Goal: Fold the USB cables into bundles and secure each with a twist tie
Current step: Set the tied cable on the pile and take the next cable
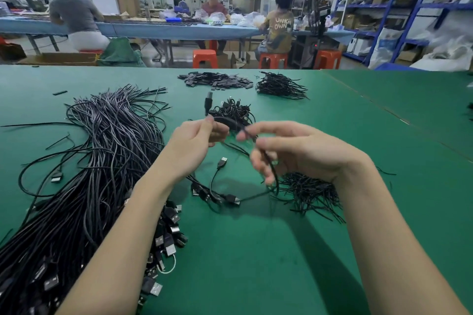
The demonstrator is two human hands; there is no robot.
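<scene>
USB cable [231,124] is up in the air over the middle of the desk [256,250], strung between both my hands. My left hand [197,140] has its grip pinched on the cable just under the plug [208,102], which sticks straight up above my fingers. My right hand [289,151] has fingers curled around the trailing length of the same cable, which loops down past my palm toward the green surface; it's a bit blurry there, so I can't tell exactly how the fingertips sit.

Left side of the desk is pretty much taken: a huge heap of loose cables [84,174] runs from the near left corner up toward the far edge, plugs spilling out just beside my left forearm. A few stray cables [217,194] lie flat right below my hands. Twist ties [309,192] are piled under and just beside my right wrist.

Further back, a small pile of finished bundles [234,110] sits right behind my hands, then a flat pile of little black pieces [217,80] and another stack of ties [280,85] near the far edge.

Open room is the near middle between my forearms and the whole right side out to the seam [384,107] running diagonally across.
</scene>
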